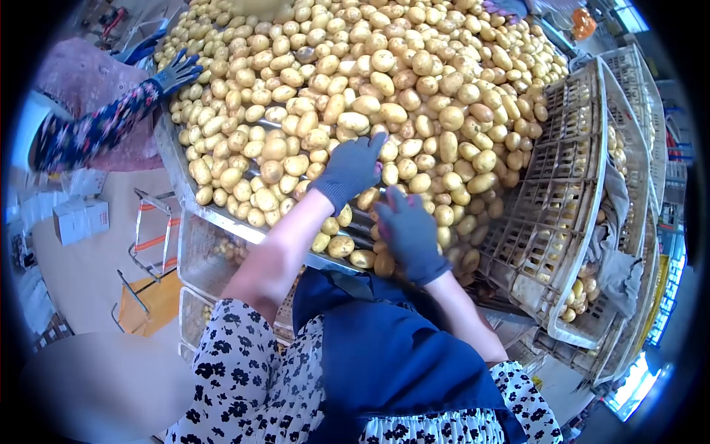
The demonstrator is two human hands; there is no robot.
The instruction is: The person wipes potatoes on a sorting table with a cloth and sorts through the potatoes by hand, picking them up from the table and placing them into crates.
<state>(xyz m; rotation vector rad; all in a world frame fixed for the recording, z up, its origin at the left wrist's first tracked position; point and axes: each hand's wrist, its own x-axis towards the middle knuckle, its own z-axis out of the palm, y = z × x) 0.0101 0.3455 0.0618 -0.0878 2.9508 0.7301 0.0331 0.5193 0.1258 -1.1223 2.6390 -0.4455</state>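
A large heap of potatoes (318,66) covers a metal sorting table (251,231). My left hand (351,169), in a dark grey glove, rests on the potatoes near the middle with some fingers stretched forward. Close by on the right, my right hand (409,231), gloved the same way, is over the potatoes near the front edge, its fingers apart and slightly blurred. No potato is visible in either hand. Dark metal slats show between the two hands.
Plastic crates (551,185) lean tilted at the right, with potatoes and a grey cloth (621,281). A co-worker's gloved hand (177,72) reaches in at the left; another's (506,7) is at the top. White crates (211,255) stand below the table.
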